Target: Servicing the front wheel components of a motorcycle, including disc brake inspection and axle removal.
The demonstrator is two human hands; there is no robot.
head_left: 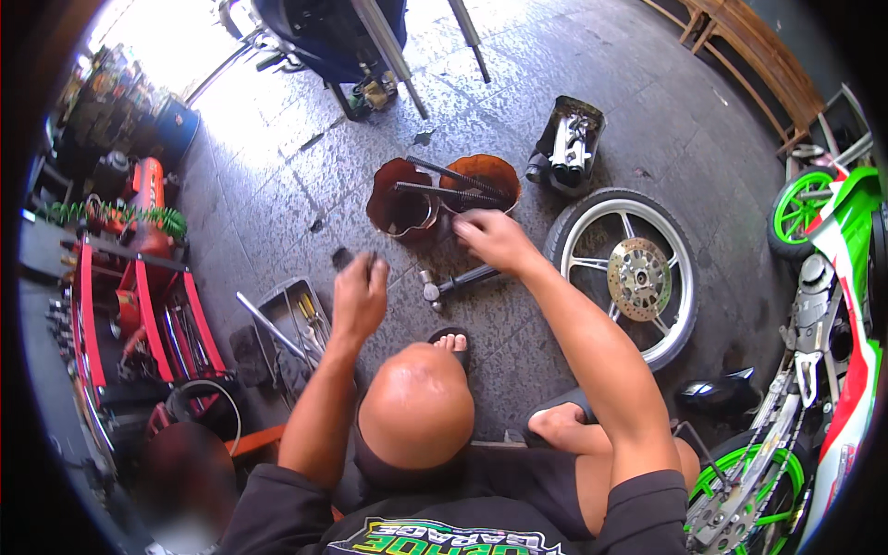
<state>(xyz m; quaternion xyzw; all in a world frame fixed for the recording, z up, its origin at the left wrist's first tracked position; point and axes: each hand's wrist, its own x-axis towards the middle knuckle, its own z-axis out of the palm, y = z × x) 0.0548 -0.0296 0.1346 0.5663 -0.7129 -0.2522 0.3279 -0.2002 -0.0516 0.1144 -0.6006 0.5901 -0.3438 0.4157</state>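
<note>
My left hand (363, 287) is closed on a small dark object (342, 259) beside my knee. My right hand (481, 236), slightly blurred, is curled just in front of two rusty cans (388, 185); what it holds, if anything, I cannot make out. Two long dark springs (449, 194) lie across the cans' tops. A fork tube with a silver end (433, 290) lies on the floor below my hands. A grey tray of tools (285, 310) with a silver rod is left of my left hand.
A wheel with a brake disc (638, 279) lies at right, below a black container of metal parts (569, 139). A green-wheeled motorcycle (846, 231) lines the right edge. A red tool trolley (153, 333) and compressor (148, 199) stand left. Motorcycle forks (398, 60) show above; a wooden bench (740, 51) stands top right.
</note>
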